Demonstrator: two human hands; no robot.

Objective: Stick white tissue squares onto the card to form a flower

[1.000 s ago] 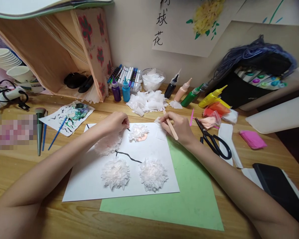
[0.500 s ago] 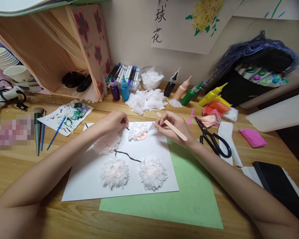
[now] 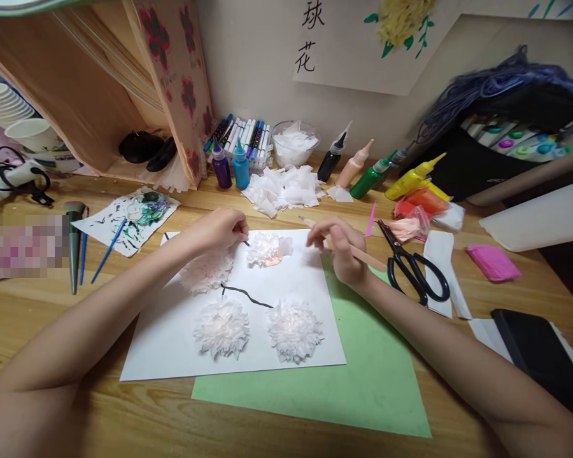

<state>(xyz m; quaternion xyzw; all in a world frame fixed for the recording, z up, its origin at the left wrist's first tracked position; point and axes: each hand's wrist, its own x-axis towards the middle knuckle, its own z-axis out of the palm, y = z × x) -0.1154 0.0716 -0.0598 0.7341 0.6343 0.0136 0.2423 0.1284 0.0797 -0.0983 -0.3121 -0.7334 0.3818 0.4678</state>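
Tissue flowers on white sheet point(image 3: 286, 280), w/ person's two hands at its far edge, either side of the top, half-built bloom point(image 3: 266, 249). Left hand point(image 3: 224, 230) rests curled at sheet's far-left part, fingers pinched shut by a thin black painted line; whether it grips anything or just pins the paper can't be told. Right hand point(image 3: 340, 251) sits at sheet's far-right corner, partly closed round a wooden stick point(image 3: 351, 249) lying across palm, forefinger and thumb loosely spread toward a small tissue scrap just beside the bloom. Three fuller blooms already on sheet: one under left wrist point(image 3: 206, 272), two near its front edge point(image 3: 222, 328) point(image 3: 295, 331), joined by black stem line point(image 3: 246, 295). Judgement: step in hand looks like filling in the fourth bloom, pink glue/paint patch partly bare on its right side, so roughly 3/4 along. Next move prob. calls for a fresh tissue square from the pile point(image 3: 284, 189) near table's back edge, pressed w/ stick tip onto bare patch, light touch so neighbouring petals aren't flattened. Green paper point(image 3: 372, 375) lies under sheet's front-right corner; scissors point(image 3: 413, 264) just right of right hand; paint bottles point(image 3: 363, 172) along back edge.
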